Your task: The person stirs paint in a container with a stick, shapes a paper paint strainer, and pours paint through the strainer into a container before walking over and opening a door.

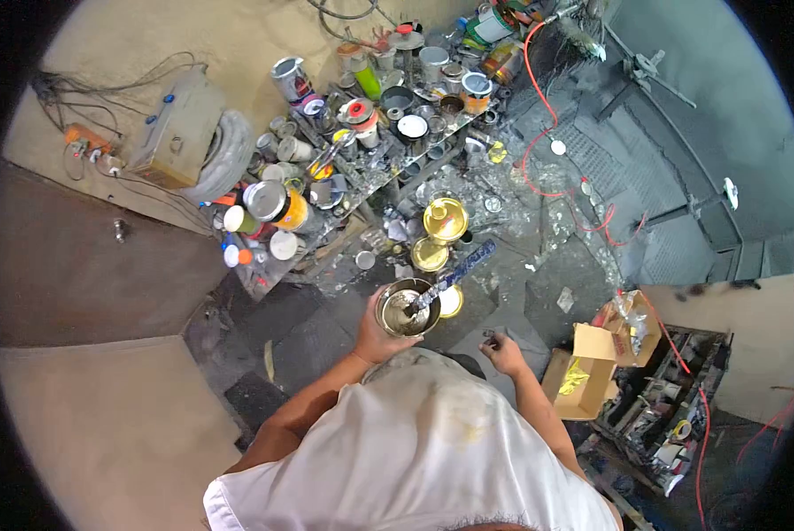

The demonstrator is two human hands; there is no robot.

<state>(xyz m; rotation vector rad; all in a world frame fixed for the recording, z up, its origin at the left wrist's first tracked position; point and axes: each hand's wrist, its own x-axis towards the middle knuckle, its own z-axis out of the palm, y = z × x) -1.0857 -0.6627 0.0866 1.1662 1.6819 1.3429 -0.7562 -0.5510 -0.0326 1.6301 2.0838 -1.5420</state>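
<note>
The left hand (376,338) grips an open can (400,316) before the shirt (423,425), a stained stick (464,266) leaning in it. The right hand (505,356), apart, is curled; whether it holds anything I cannot tell. Beyond the can, gold tins (445,219) stand near the cluttered desk (261,283).

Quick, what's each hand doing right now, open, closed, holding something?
Left hand: closed around the metal can, a stick leaning in it.
Right hand: fingers look curled; can't tell if it holds anything.
</note>
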